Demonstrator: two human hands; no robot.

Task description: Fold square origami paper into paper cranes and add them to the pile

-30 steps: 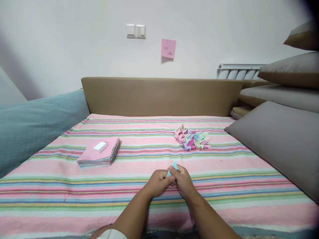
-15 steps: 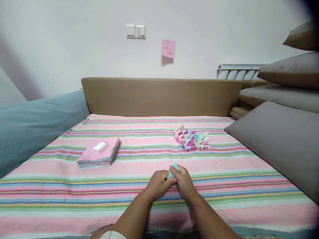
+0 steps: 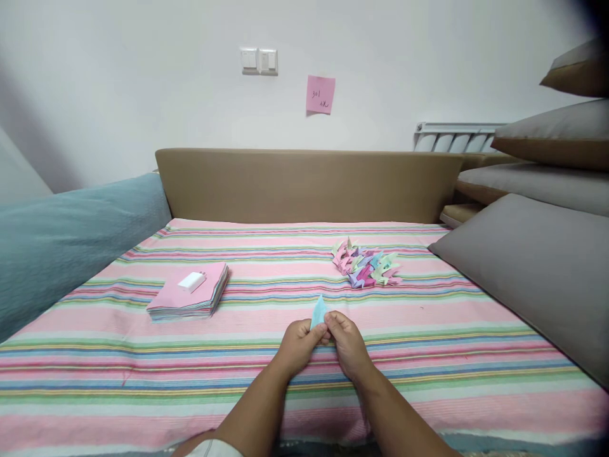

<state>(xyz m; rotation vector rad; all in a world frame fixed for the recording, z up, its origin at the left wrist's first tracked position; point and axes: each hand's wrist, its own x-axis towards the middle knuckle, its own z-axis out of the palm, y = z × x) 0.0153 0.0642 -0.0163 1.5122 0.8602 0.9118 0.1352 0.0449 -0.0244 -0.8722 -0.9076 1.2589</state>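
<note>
A small light-blue folded paper [image 3: 318, 311] points upward between my two hands, near the front middle of the bed. My left hand [image 3: 299, 346] pinches its lower left part, thumb on top. On the right side, my right hand [image 3: 347, 343] grips the paper's edge between thumb and fingers. The paper's lower end is hidden by my fingers. Beyond my hands, to the right, lies a cluster of folded paper cranes [image 3: 365, 265] in pink, purple, blue and green.
At the left, a stack of coloured paper squares [image 3: 188, 301] bears a white charger plug [image 3: 192, 282]. A striped cloth [image 3: 266, 254] covers the bed. Grey cushions [image 3: 533, 266] pile up at the right; a blue-green bolster [image 3: 80, 235] lies left. A brown headboard [image 3: 309, 184] stands behind.
The blue paper has turned more upright and shows more of its pointed shape. Both hands have shifted slightly, with the right thumb now at the paper's right edge.
</note>
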